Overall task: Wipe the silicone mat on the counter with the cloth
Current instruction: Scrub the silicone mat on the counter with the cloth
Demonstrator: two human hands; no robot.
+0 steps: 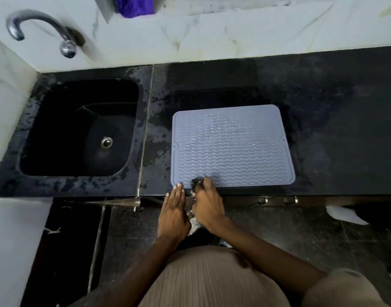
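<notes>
A grey silicone mat (232, 145) with wavy ridges lies flat on the black counter (334, 129), right of the sink. My right hand (209, 204) grips a dark patterned cloth (196, 183) and presses it on the mat's near edge, left of its middle. More of the cloth hangs below that hand, over the counter's front edge. My left hand (173, 212) lies flat with straight fingers; its fingertips touch the mat's near left corner.
A black sink (79, 129) with a metal drain is set in the counter at the left, under a chrome tap (41, 29). Wet patches mark the counter between sink and mat. A purple cloth (134, 5) sits on the ledge above the white wall.
</notes>
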